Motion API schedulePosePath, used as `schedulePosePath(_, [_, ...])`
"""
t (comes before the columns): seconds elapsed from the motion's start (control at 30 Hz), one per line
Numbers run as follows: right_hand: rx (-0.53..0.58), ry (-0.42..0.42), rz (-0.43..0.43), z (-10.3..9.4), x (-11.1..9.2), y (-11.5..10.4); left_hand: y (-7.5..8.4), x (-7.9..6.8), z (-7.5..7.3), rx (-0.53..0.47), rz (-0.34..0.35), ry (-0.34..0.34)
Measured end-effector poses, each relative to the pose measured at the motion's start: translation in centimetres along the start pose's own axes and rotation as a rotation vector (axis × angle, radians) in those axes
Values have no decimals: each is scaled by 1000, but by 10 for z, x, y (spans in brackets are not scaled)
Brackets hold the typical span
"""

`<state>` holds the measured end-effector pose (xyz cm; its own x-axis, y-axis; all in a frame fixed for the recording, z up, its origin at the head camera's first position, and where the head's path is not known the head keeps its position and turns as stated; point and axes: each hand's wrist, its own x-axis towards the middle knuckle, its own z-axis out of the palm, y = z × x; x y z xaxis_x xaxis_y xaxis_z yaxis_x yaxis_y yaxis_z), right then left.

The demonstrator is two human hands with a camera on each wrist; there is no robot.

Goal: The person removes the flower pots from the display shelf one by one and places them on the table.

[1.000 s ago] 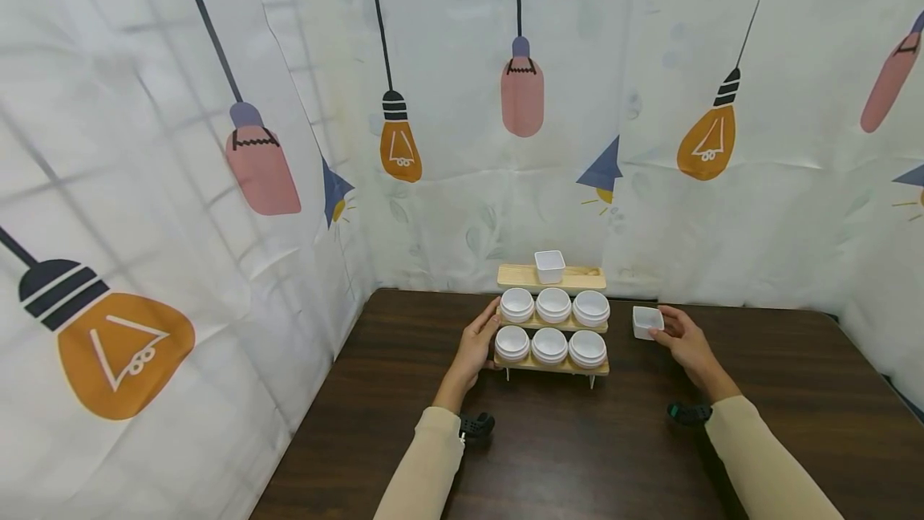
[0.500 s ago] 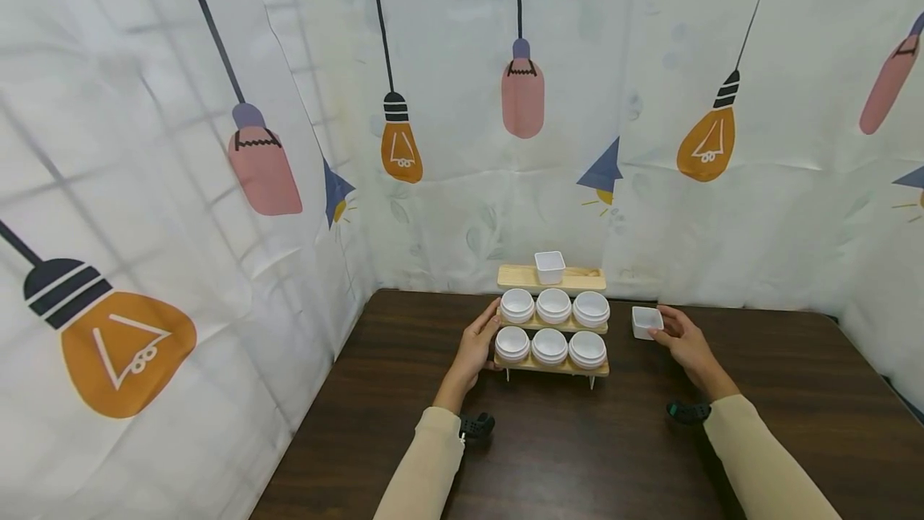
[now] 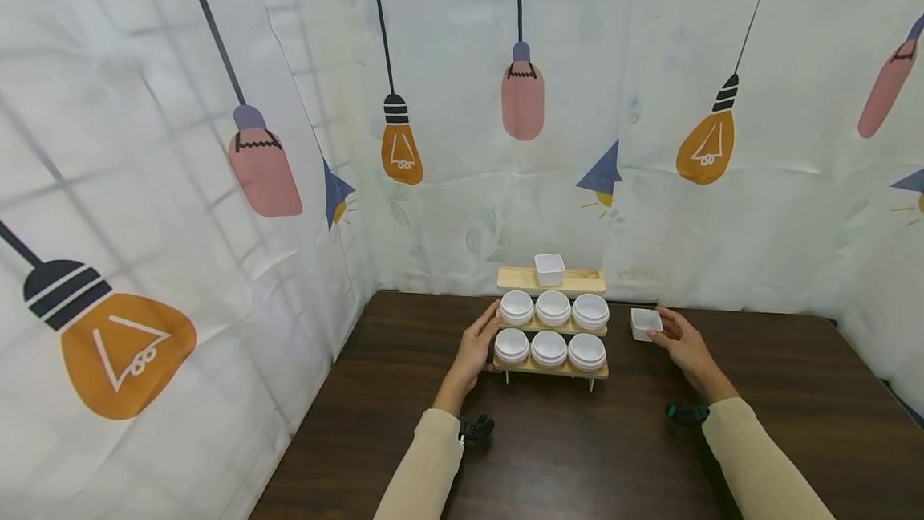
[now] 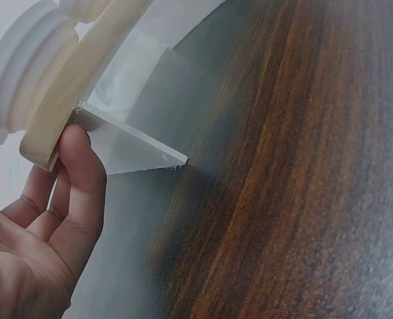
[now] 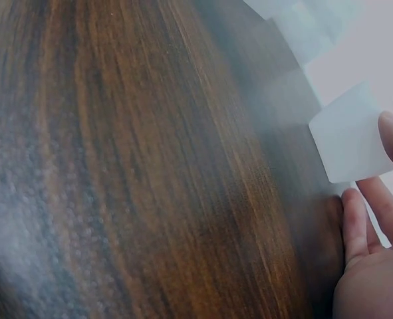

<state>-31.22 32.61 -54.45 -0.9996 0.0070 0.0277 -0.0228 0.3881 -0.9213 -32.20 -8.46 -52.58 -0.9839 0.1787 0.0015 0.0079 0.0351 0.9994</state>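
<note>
A three-tier wooden display stand [image 3: 566, 371] with clear legs stands near the table's back. Three round white cups [image 3: 553, 307] sit on its middle tier and three more [image 3: 549, 349] on the lowest one. On the top tier is a square white cup [image 3: 550, 270]. My left hand [image 3: 472, 347] holds the stand's left side; in the left wrist view a fingertip touches the end of the wooden board [image 4: 83, 80]. To the right of the stand, my right hand [image 3: 687, 350] pinches another square white cup [image 3: 646, 325], its thumb on the near side in the right wrist view.
The dark wood table [image 3: 563, 456] reaches back to a white curtain [image 3: 462, 207] printed with hanging lamps. A black band [image 3: 476, 427] is on the left wrist, and a similar dark band [image 3: 686, 414] is on the right one.
Almost nothing differs. The right hand and its square cup have shifted very slightly to the left; the left hand stays on the stand.
</note>
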Motion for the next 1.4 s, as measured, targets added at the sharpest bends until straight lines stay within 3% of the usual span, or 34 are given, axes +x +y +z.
schedulePosePath(0.6, [52,-2,36,3,-7,-1,1,-2,-1,13,-1,14])
schedulePosePath(0.97, [105,93,129,7,-19,-4,2,-2,0,3,2,6])
schedulePosePath(1.13, [140,198,198,13,-26,-9,2,-2,0,2,3,10])
schedulePosePath(1.23, [173,324,235,19,-30,-16,2,-2,0,2,3,12])
schedulePosePath(1.4, [218,505,209,28,-36,-34,2,-2,0,5,5,11])
